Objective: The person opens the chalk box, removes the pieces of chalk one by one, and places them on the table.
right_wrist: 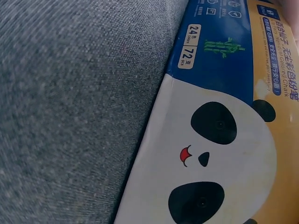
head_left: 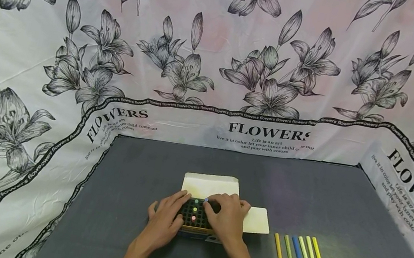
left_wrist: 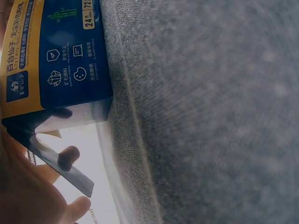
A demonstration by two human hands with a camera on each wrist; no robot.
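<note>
An open chalk box (head_left: 196,230) sits on the dark table, with a black perforated insert (head_left: 186,222) inside. Green chalk (head_left: 196,201), yellow chalk (head_left: 195,209) and pink chalk (head_left: 194,218) stand in one column of its holes. My left hand (head_left: 164,215) holds the box's left end, fingers along the side and thumb by the near corner. Between thumb and index finger, my right hand (head_left: 229,219) pinches a blue chalk stick (head_left: 206,199) at the insert's far row. The box's printed side, with a panda face (right_wrist: 243,154), fills much of the right wrist view.
The box's cream lid flap (head_left: 209,186) lies open at the back, and a side flap (head_left: 257,220) sticks out right. Several chalk sticks lie in a row to the right, among them an orange stick (head_left: 279,248) and a blue stick (head_left: 297,251). Flower-printed cloth (head_left: 175,123) hangs behind the table.
</note>
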